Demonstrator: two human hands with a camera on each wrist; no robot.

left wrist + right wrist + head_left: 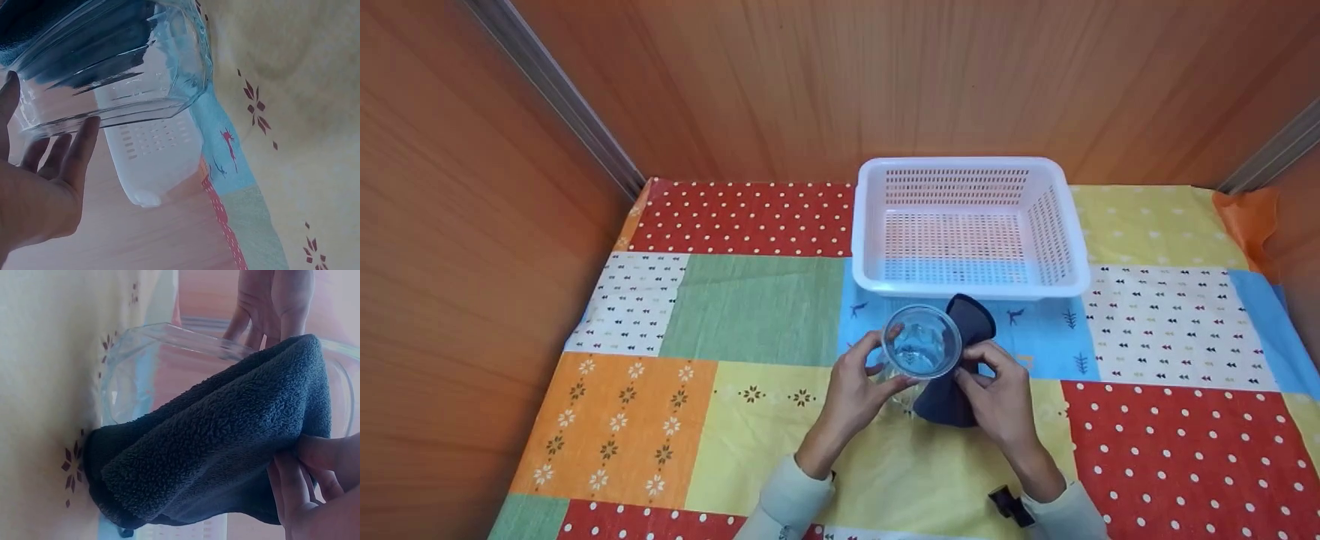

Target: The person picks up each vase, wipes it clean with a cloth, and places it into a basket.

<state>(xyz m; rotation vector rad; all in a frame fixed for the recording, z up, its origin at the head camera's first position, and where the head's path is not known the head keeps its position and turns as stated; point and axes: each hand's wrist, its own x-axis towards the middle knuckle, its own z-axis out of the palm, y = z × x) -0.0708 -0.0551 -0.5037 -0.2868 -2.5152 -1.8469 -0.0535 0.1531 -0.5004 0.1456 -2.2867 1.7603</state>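
1. The left hand (856,379) grips the clear glass (919,345).
2. The glass is between the hands, mouth upward.
3. Just beside it is a dark cloth (946,401).
4. Beyond both hands stands a white basket (971,289).
5. The right hand (999,390) pinches the cloth.

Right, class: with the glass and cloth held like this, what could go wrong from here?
The smooth glass might slip: the left hand holds it between thumb and fingers. The dark cloth, pinched by the right hand, is close beside the glass; a tug could catch it. The white basket stands just beyond, so a swing might knock the glass against it.
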